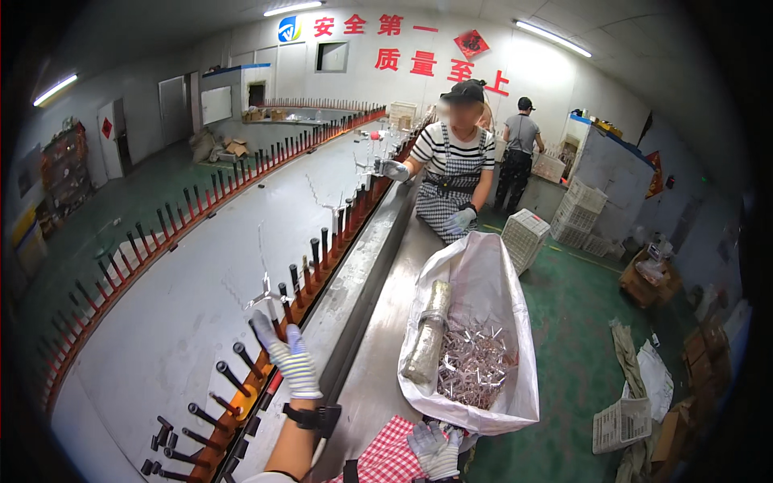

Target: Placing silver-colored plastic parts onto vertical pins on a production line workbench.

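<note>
My left hand [291, 361], in a striped grey-tipped glove, reaches to the line of upright pegs. Its fingers are closed at the base of a silvery three-armed metal piece [267, 296], which stands over a black-topped peg [279, 328]. My right hand [436, 451], gloved too, lies low beside the red checked cloth [392, 451] on my lap, just below the near rim of a white woven sack [527, 402]. Its fingers are stretched out and hold nothing I can see. In the sack are many small shiny metal pieces [477, 362] and a long wrapped bundle [427, 342].
A peg-lined track [165, 233] curves around the grey table [177, 330]. Across from me sits a person [455, 161] in striped clothes, gloved hand at another metal piece [370, 165]. Farther back another person [519, 153] stands. White crates [523, 237] and cartons [644, 278] stand right.
</note>
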Demonstrator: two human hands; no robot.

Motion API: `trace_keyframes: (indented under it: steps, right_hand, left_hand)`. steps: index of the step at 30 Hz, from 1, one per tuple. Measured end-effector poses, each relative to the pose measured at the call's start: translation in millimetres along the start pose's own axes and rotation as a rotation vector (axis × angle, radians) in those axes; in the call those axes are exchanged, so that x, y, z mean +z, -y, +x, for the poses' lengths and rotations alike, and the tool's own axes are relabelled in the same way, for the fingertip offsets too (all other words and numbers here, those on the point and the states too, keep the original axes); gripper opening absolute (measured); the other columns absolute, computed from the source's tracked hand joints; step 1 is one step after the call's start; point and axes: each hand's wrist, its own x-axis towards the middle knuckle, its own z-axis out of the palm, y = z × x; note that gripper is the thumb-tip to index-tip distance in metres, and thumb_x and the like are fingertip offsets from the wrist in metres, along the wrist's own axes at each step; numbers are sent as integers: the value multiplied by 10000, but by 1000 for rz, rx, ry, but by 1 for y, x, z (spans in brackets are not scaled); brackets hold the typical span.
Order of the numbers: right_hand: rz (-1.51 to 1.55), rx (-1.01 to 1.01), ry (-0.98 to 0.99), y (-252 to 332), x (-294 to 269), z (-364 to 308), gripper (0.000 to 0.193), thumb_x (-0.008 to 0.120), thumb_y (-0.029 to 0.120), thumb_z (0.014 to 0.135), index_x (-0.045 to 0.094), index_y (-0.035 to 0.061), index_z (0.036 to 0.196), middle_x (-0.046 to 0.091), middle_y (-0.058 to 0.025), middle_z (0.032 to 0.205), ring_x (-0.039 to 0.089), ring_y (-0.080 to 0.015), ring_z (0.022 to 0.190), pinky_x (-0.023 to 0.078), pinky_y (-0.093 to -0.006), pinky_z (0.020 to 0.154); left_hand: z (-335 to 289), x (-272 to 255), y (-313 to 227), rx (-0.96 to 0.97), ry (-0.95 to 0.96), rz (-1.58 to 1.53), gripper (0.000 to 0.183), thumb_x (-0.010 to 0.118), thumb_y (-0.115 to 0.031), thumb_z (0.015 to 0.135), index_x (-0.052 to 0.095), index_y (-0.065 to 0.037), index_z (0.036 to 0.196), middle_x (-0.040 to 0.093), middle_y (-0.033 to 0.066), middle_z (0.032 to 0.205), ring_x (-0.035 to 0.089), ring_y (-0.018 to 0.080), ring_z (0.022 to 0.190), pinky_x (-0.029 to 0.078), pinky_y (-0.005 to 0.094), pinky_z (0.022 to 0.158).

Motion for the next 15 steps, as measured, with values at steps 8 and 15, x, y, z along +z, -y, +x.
trace_keyframes:
  steps: [8,15]
  right_hand:
    - [66,41,-6,-5,5,-15,423,411,570,816,550,195,950,556,-50,1026,471,-313,1042,355,-519,892]
    - [39,0,26,-11,-8,-4,379,453,535,819,554,200,966,565,-38,1013,497,-302,1003,376,-507,879]
  left_hand:
    - [39,-22,16,-143,-96,-303,443,473,-49,876,350,-33,1301,401,114,1313,402,171,1181,293,270,1004]
    - [39,-61,-27,-60,-140,-280,285,468,-120,898,498,17,1146,571,97,1028,539,149,902,412,277,832]
